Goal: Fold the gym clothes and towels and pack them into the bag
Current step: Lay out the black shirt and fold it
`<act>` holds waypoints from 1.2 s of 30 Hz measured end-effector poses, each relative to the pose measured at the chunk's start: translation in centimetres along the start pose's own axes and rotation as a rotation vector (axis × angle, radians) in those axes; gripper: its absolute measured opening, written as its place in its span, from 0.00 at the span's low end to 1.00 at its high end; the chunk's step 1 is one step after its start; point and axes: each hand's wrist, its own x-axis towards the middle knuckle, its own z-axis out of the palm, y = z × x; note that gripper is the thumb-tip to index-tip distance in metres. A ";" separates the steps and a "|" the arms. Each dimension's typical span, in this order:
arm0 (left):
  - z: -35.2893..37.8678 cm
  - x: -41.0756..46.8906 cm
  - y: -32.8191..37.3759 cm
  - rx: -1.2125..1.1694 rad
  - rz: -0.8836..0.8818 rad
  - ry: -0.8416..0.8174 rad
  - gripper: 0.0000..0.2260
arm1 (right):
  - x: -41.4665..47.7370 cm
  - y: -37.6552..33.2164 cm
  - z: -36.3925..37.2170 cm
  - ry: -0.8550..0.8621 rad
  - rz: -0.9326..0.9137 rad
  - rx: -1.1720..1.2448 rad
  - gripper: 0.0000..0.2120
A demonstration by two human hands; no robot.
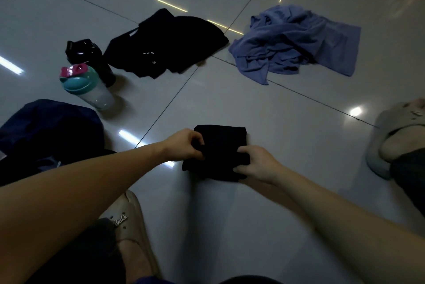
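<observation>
Folded garment [220, 152]: plain black.
Loose garment [165, 44]: black, marked with small white dashes.
Towel [296, 42]: periwinkle blue throughout.
Shaker bottle [89, 90]: cloudy white body, teal lid, pink cap.
Second bottle [94, 58]: glossy black.
Bag [50, 132]: dark navy.
Floor [276, 111]: pale grey tiles, crossed by dark grout lines.
Slippers [131, 221]: beige.

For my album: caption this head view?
Left hand and right hand grip a folded black garment on the floor; blue cloth lies crumpled.

Both arms outstretched; left grip [186, 145], right grip [257, 165] pinching black cloth [220, 143].
</observation>
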 end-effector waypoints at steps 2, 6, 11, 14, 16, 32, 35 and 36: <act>-0.2 0.3 -0.3 -0.053 -0.015 0.096 0.10 | 0.4 0.1 -0.5 0.058 -0.006 0.045 0.06; -1.0 1.0 -0.4 -0.148 -0.044 0.151 0.10 | 1.8 0.5 -1.0 0.142 0.001 0.100 0.14; -1.8 2.1 -0.1 -0.224 -0.016 0.148 0.07 | 3.2 0.5 -1.7 0.229 0.026 0.151 0.09; -1.5 3.1 0.0 -0.083 0.022 0.098 0.05 | 3.8 0.7 -1.6 0.227 0.027 0.087 0.07; -1.4 3.7 0.3 0.112 0.044 0.094 0.06 | 4.1 0.8 -1.5 0.209 0.028 0.024 0.09; -2.0 5.6 -2.1 -0.529 -0.186 0.184 0.08 | 9.0 1.6 -4.3 0.218 0.260 -0.132 0.15; -1.9 5.9 -2.3 -0.513 -0.197 0.217 0.06 | 9.8 2.0 -4.4 0.237 0.277 -0.124 0.16; -1.7 6.0 -2.2 -0.500 -0.195 0.234 0.07 | 9.9 2.1 -4.5 0.258 0.282 -0.117 0.16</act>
